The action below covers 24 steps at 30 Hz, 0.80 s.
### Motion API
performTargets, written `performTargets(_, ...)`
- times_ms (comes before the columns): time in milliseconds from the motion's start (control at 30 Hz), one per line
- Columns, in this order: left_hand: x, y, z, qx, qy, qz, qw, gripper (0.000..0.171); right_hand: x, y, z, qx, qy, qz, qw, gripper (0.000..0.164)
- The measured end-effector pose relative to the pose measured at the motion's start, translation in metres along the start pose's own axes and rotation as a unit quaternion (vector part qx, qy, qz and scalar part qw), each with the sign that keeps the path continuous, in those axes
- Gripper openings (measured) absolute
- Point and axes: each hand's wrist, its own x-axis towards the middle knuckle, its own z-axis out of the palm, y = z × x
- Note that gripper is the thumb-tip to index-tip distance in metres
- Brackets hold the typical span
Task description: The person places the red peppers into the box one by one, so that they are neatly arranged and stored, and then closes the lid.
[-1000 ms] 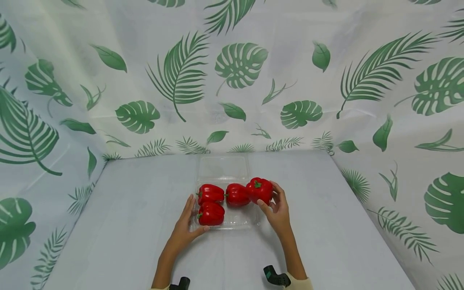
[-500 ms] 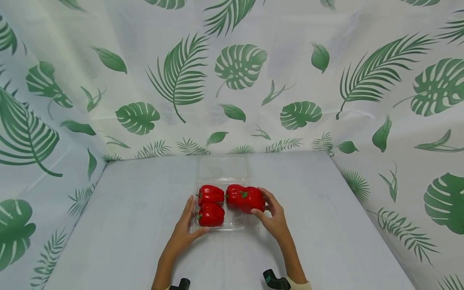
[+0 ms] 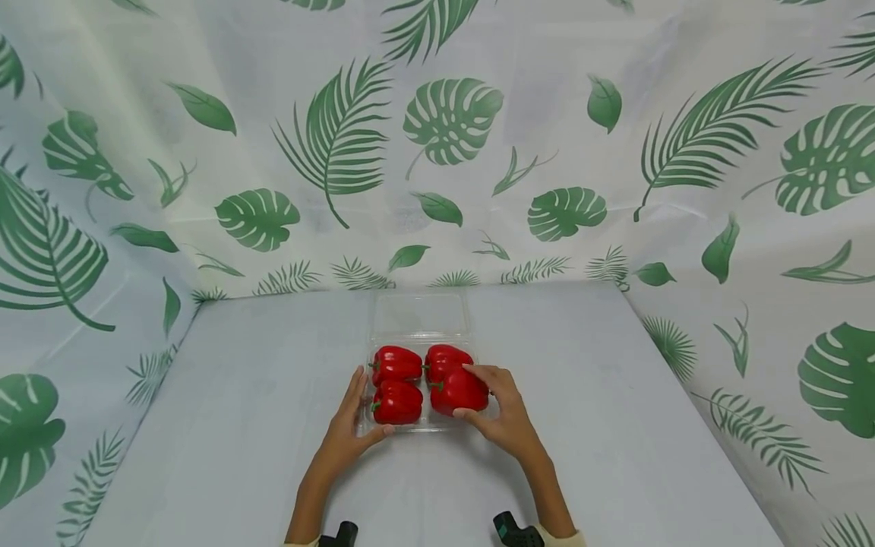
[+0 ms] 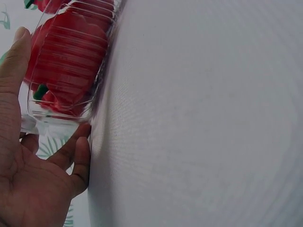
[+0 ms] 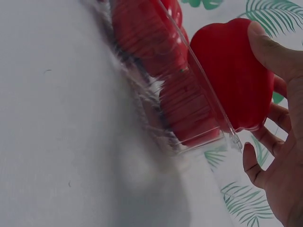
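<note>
A clear plastic clamshell box (image 3: 427,428) stands on the table with its lid (image 3: 420,314) folded back behind it. My right hand (image 3: 506,414) grips a red bell pepper (image 3: 456,392) between thumb and fingers at the box's front right. In the right wrist view that bell pepper (image 5: 234,75) sits partly above the box rim, tilted. Three more red bell peppers lie inside: one at the back left (image 3: 397,365), one at the front left (image 3: 397,403), one at the back right (image 3: 444,357), partly covered. My left hand (image 3: 343,433) rests against the box's left side and front corner, fingers fairly straight.
White cloth covers the table (image 3: 260,380). A leaf-patterned curtain (image 3: 499,258) rises behind it and along both sides. Dark devices sit at both wrists, the left device (image 3: 339,534) and the right device (image 3: 517,530).
My right hand has brought the bell pepper left and toward me, from above the back right of the box down to its front right. The left hand has stayed at the box.
</note>
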Motion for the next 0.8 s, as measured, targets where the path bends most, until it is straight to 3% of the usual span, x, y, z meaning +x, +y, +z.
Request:
performTargets(400, 0.0000, 0.0024, 0.0002, -0.005, 0.000, -0.004, 1.0000, 0.103, -0.0028, -0.0024, 0.0017, -0.035, -0.025, 0.013, 0.999, 0.069)
performTargets(800, -0.0011, 0.0034, -0.0004, -0.010, -0.003, -0.014, 0.9999, 0.104, -0.0038, -0.0019, 0.0013, -0.053, -0.029, -0.005, 0.998, 0.067)
